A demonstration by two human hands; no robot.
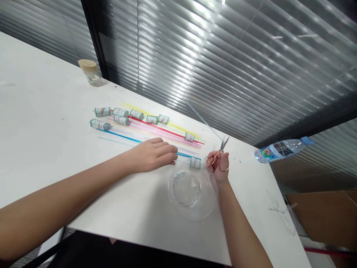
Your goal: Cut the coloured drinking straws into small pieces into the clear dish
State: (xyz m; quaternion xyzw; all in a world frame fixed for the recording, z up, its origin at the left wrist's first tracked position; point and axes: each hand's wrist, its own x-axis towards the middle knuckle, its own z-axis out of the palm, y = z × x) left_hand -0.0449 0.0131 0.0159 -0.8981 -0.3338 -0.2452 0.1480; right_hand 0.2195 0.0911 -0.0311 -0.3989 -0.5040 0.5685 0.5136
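My right hand [219, 166] grips a small pair of scissors [222, 146] by its rose-gold loops, blades up and slightly apart, just past the far rim of a clear glass bowl [193, 190]. My left hand [155, 153] rests palm down on the white table [50, 123], fingertips on a blue straw [125, 138]. Beyond it lie more coloured straws [164, 131], some bundled in green-patterned paper bands [102, 111]. One band [195, 163] sits by the bowl's rim. A clear straw [202, 120] slants up behind the scissors.
A small jar with a wooden lid [89, 71] stands at the far table edge. A plastic water bottle [281, 149] lies on its side at the right edge. Slatted blinds back the table. A brown cardboard box [323, 216] sits below right.
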